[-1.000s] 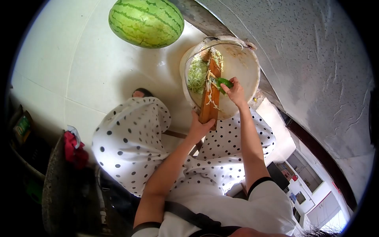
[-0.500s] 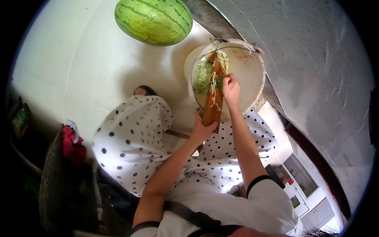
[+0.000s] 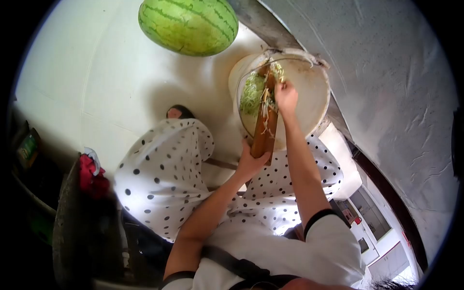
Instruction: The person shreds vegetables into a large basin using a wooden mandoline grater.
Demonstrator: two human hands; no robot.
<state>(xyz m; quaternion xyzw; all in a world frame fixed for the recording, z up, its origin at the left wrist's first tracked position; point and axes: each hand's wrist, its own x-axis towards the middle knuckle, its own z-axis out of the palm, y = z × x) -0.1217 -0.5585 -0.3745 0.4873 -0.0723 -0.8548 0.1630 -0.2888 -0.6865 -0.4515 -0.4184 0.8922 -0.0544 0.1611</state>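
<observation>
My left hand is wrapped round the lower end of a long wooden grater board, which leans down into a pale bucket. My right hand is closed against the board's upper half. A green vegetable piece is in its fingers; from this angle they hide nearly all of it. Pale shreds cling along the board's face. A heap of light green vegetable shreds lies in the bucket on the board's left side, with more shreds at the board's far end.
A whole striped watermelon rests on the pale floor beyond the bucket. A grey wall runs along the right. Red cloth hangs at the left. My knees, in dotted trousers, flank the bucket's near side.
My right hand has slid up the grater board, away from me, with the vegetable piece. The left hand keeps its hold on the lower end. The view has shifted slightly.
</observation>
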